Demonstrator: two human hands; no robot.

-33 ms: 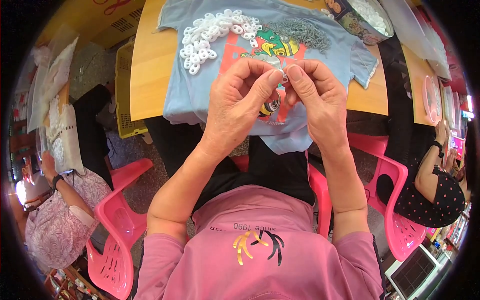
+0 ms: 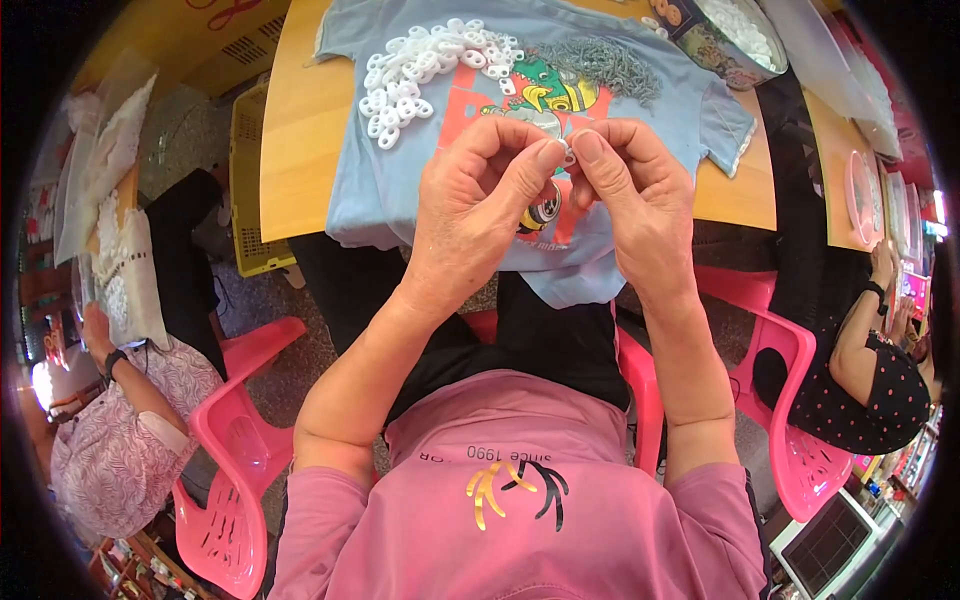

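Observation:
My left hand [image 2: 478, 205] and my right hand [image 2: 640, 200] meet fingertip to fingertip above the table edge. Together they pinch a small white ring [image 2: 570, 152], mostly hidden by my fingers. Under the hands a light blue T-shirt [image 2: 690, 115] with a colourful print lies spread on the wooden table [image 2: 300, 130]. On the shirt, beyond my left hand, is a heap of white plastic rings [image 2: 425, 65]. A heap of small grey metal pieces [image 2: 608, 65] lies beyond my right hand.
A patterned tin [image 2: 725, 45] holding white pieces stands at the table's far right. A yellow crate [image 2: 250, 190] sits left of the table. Pink plastic chairs [image 2: 235, 440] flank me. One person sits at the left [image 2: 120, 440], another at the right [image 2: 880, 380].

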